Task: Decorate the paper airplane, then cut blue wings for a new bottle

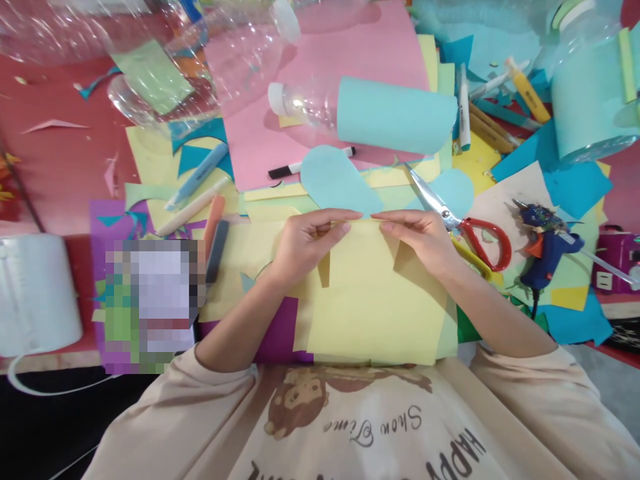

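A large pale yellow paper sheet (373, 300) lies in front of me over a purple sheet (280, 337). My left hand (307, 245) and my right hand (417, 237) both pinch its far edge, fingertips nearly meeting in the middle, with the edge bent up under them. Just beyond the fingers lies a light blue rounded paper cut-out (333, 180). Red-handled scissors (463, 223) rest right beside my right hand.
A plastic bottle wrapped in light blue paper (385, 113) lies on a pink sheet (350, 60). A black marker (287, 169), a blue glue gun (545, 250), clear bottles (165, 60), pens, paper scraps and a white roll (35, 293) surround the work area.
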A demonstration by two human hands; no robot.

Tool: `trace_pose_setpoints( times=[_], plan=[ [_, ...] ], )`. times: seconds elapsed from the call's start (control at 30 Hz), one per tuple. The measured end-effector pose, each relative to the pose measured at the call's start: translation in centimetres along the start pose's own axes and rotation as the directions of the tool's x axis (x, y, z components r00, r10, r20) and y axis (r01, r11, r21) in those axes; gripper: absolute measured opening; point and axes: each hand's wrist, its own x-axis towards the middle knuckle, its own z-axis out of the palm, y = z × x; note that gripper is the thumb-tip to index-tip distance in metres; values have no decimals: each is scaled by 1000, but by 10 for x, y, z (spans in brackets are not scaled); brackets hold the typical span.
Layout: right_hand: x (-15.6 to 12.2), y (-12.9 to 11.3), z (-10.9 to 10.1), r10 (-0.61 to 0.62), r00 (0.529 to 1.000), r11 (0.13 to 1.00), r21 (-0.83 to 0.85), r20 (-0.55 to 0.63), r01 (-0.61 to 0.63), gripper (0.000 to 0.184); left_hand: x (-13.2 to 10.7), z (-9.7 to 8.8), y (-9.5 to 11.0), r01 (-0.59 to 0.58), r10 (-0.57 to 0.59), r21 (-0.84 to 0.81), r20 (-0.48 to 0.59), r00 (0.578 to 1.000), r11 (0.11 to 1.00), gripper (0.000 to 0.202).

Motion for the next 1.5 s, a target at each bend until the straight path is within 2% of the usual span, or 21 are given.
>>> trace_pose_setpoints(
  times=[0.23,0.43,0.6,0.73,0.8,1.0,1.23,1.5],
  plan=[
    [-1,-4,-3,43,998,999,27,44,-44,28,-1,1,-1,-32,33,36,-32,999,999,17],
    [1,-1,-1,12,1000,999,-39,12,-11,20,-3,3,-3,-76,75,38,22,997,996,19],
    [-1,-2,-1,-7,1000,997,-81,-1,7,16,-4,1,-4,-38,38,19,45,998,999,20],
    [-5,-1,1,-77,997,981,-176,4,77,17,-5,0,-3,24,-15,-58,150,989,998,39],
    [-7,0,2,-122,992,966,-225,21,124,18,-4,1,-4,32,-25,-44,158,987,999,45],
    [-7,5,2,-199,979,951,-233,51,205,20,-3,5,-4,-36,32,93,47,998,995,31],
    [-6,5,1,-247,967,924,-284,70,256,19,-4,5,-2,-77,71,129,49,996,989,30],
    [-8,1,1,-339,935,881,-313,105,354,12,-5,5,1,-98,92,134,53,994,986,18]
  ],
)
